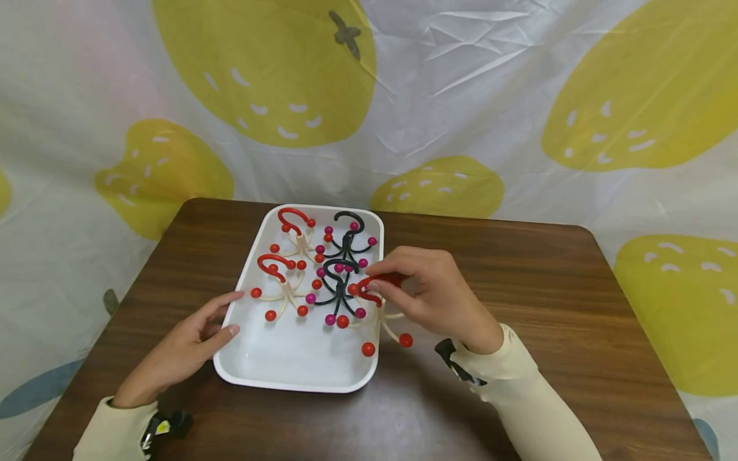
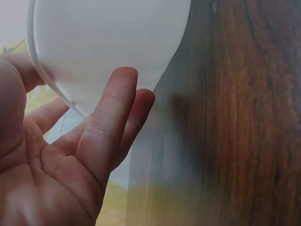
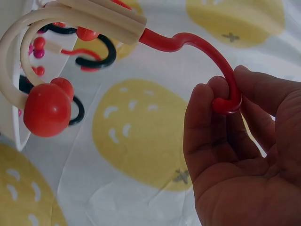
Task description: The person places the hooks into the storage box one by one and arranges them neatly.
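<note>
The right hand (image 1: 429, 291) pinches the red hook end of a claw-shaped hanger hook (image 3: 188, 40) between thumb and fingers. Its cream arms end in red balls (image 3: 47, 110) and hang tilted over the right rim of a white tray (image 1: 294, 388). Resting at the tray's left rim is the left hand (image 1: 184, 342), with thumb and index finger over the edge and other fingers against the outer wall (image 2: 113, 42). Two red-and-cream hanger hooks stand on the tray's left side, the nearer one (image 1: 286, 291) and the farther (image 1: 301, 244). Two black ones, far (image 1: 347, 243) and near (image 1: 340, 291), stand on the right.
The tray sits on a dark brown wooden table (image 1: 548, 307), whose surface extends on both sides. Behind it hangs a pale cloth (image 1: 461, 77) printed with yellow fruit. A dark band (image 1: 455, 365) circles the right wrist, and another (image 1: 161, 429) the left.
</note>
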`<state>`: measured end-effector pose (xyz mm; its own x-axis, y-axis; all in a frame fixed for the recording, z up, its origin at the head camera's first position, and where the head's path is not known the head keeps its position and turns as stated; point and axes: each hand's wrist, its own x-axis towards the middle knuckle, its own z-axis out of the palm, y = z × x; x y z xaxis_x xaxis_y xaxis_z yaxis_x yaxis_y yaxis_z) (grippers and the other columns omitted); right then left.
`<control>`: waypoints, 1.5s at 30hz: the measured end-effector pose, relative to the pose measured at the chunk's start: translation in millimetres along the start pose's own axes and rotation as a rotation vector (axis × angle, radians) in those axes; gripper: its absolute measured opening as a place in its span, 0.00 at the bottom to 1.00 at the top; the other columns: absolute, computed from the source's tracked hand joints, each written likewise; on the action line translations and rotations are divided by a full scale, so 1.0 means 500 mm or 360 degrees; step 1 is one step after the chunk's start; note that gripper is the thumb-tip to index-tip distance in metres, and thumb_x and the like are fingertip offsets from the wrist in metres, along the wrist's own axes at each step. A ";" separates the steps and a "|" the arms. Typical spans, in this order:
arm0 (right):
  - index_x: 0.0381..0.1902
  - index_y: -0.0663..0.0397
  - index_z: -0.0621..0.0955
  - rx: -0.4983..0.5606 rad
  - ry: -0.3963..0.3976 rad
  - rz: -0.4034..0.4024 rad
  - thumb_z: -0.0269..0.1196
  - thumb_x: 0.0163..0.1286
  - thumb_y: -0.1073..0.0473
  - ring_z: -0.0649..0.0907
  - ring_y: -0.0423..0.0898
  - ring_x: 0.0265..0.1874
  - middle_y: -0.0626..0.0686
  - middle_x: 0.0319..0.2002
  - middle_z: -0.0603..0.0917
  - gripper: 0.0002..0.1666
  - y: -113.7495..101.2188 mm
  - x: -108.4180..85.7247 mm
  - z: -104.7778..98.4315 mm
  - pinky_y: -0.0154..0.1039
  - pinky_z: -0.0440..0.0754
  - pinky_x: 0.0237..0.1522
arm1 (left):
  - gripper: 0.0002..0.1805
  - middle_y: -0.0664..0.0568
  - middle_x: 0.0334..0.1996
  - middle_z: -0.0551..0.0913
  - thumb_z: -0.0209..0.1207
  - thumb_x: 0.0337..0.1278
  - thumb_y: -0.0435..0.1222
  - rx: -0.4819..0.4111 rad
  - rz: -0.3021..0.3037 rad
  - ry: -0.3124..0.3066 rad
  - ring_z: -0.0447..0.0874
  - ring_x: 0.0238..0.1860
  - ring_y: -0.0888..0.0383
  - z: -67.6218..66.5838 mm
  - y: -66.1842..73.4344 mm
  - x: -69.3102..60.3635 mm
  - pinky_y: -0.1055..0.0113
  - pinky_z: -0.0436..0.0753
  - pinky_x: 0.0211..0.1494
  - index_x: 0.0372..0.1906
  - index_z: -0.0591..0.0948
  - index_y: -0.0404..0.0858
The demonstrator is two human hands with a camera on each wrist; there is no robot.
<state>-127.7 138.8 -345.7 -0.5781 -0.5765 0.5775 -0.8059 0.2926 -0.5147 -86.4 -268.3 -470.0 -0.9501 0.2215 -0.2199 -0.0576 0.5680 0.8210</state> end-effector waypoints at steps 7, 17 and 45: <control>0.44 0.55 0.91 0.0053 -0.0038 -0.0088 0.76 0.66 0.65 0.84 0.35 0.30 0.47 0.37 0.91 0.09 -0.011 0.024 0.043 0.27 0.83 0.34 | 0.37 0.31 0.69 0.76 0.63 0.76 0.43 0.0025 -0.0010 0.0020 0.88 0.49 0.51 0.001 -0.002 0.000 0.63 0.85 0.43 0.83 0.61 0.49; 0.45 0.51 0.91 0.0095 -0.0145 -0.0139 0.73 0.70 0.62 0.81 0.33 0.30 0.44 0.36 0.90 0.07 -0.017 0.049 0.117 0.26 0.78 0.34 | 0.36 0.33 0.67 0.78 0.63 0.76 0.43 0.0012 0.0076 0.0043 0.89 0.49 0.52 -0.001 -0.004 -0.003 0.66 0.86 0.43 0.82 0.63 0.50; 0.46 0.52 0.91 0.0114 -0.0336 -0.0074 0.71 0.71 0.63 0.82 0.33 0.32 0.45 0.38 0.91 0.07 -0.028 0.098 0.228 0.26 0.80 0.39 | 0.36 0.34 0.66 0.79 0.62 0.76 0.45 -0.0010 0.0109 0.0034 0.90 0.47 0.54 -0.001 -0.005 0.007 0.65 0.85 0.42 0.82 0.64 0.51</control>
<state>-130.2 19.7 -382.7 -0.4949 -0.7370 0.4604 -0.8156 0.2111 -0.5388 -89.7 -269.5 -472.6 -0.9582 0.2423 -0.1518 0.0058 0.5471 0.8370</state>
